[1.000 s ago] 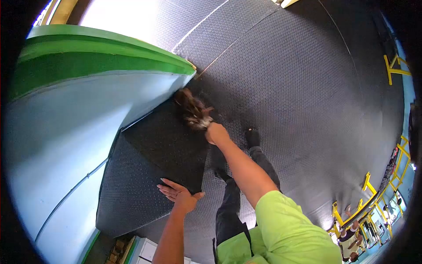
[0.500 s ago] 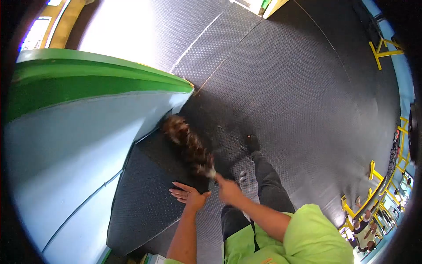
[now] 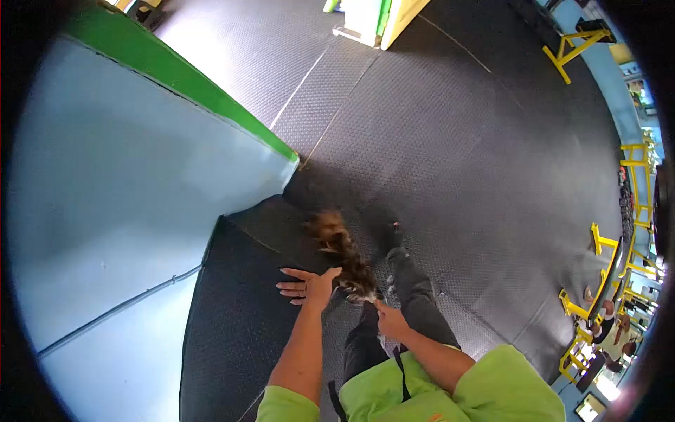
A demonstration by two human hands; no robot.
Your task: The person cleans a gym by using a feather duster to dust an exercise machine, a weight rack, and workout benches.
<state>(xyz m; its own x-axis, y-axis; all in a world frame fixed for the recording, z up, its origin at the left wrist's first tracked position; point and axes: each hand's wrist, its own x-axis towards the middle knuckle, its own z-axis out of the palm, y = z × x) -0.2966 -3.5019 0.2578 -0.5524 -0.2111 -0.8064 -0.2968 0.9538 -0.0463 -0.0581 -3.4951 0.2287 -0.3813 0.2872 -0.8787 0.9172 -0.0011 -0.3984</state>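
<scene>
A brown feather duster (image 3: pixel 342 253), blurred at its far end, is held by its near end in my right hand (image 3: pixel 392 321), whose fingers are wrapped round it. The feathers reach up and left from that hand, over the edge of a black textured block (image 3: pixel 246 281) beside the wall. My left hand (image 3: pixel 309 287) rests on the block's near edge with its fingers spread, just left of the feathers. My legs and feet show below and beyond the duster.
A pale blue wall (image 3: pixel 140 176) with a green top edge (image 3: pixel 190 77) fills the left. Black textured matting (image 3: pixel 457 141) covers the floor. Yellow-framed equipment (image 3: pixel 598 274) lines the right side, where a person (image 3: pixel 615 337) is partly visible. A yellow-edged panel (image 3: pixel 404 21) stands at the top.
The duster and my right hand have come nearer to my body, and the feathers have left the wall side of the block. My left hand stays on the block. The view has shifted.
</scene>
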